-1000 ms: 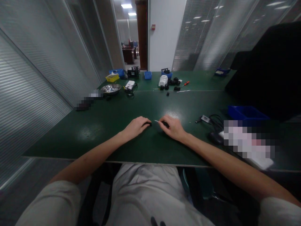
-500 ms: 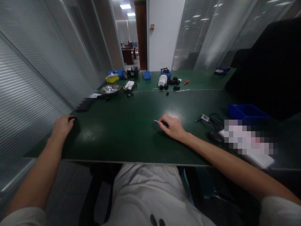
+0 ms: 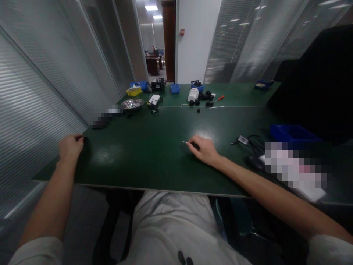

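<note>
On the left side of the green table (image 3: pixel 132 154), my left hand (image 3: pixel 70 146) is closed in a pinch. A small black item (image 3: pixel 85 138) pokes out past its fingertips, too dark to identify. My right hand (image 3: pixel 203 148) rests near the middle of the tabletop, fingers curled around a slim tool with a thin metal shaft (image 3: pixel 184 141). What seems to be its dark handle is mostly hidden in the palm, and the shaft points left.
Toward the back are a steel bowl (image 3: pixel 132 104), a white device (image 3: pixel 153 99), a white charger-like block (image 3: pixel 193 95), black parts (image 3: pixel 206 95) and a red screwdriver (image 3: pixel 220 98). At right lie a blue bin (image 3: pixel 293 133), a cable (image 3: pixel 255 141) and a black mouse (image 3: pixel 255 162).
My left hand has shifted slightly left along the table, still pinching the dark item. My right hand keeps its grip on the slim tool. The whole view has turned a little.
</note>
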Demonstrator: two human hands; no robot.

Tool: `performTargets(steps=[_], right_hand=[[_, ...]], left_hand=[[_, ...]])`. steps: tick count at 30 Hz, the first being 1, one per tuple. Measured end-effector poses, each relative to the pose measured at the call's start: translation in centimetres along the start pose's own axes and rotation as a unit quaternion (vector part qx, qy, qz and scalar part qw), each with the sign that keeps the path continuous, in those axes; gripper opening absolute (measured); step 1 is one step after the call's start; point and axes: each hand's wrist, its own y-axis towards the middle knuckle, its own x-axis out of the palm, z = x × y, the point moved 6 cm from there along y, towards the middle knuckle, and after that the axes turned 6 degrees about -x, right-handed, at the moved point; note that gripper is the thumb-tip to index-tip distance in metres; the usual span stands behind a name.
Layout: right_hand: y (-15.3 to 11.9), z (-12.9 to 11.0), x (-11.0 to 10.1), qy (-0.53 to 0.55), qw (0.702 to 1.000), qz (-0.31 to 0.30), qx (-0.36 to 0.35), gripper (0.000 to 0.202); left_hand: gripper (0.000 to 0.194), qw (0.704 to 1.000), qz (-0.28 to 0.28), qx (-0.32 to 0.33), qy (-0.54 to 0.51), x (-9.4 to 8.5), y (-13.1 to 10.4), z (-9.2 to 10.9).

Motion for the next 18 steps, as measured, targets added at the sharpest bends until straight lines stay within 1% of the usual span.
performTargets(steps=[6, 9, 11, 13, 18], right_hand=[[0.08, -0.24, -0.15, 0.002, 1.0, -0.011, 0.001, 0.023], [0.11, -0.3, -0.22, -0.002, 1.0, -0.012, 0.004, 0.023], [0.1, -0.27, -0.18, -0.005, 1.0, -0.013, 0.003, 0.024], [0.07, -0.21, -0.12, -0.006, 1.0, -0.014, 0.003, 0.025], [0.07, -0.18, -0.01, -0.006, 1.0, -0.023, 0.007, 0.026]], left_hand=[[0.038, 0.999, -0.001, -0.003, -0.041, -0.75, -0.46, 0.88], [0.033, 0.999, 0.004, -0.003, -0.05, -0.75, -0.29, 0.82], [0.032, 0.999, -0.004, -0.004, -0.053, -0.59, -0.25, 0.66], [0.034, 0.999, -0.006, -0.006, -0.04, -0.54, -0.35, 0.56], [0.038, 0.999, 0.021, 0.007, 0.033, -0.81, -0.85, 0.93]])
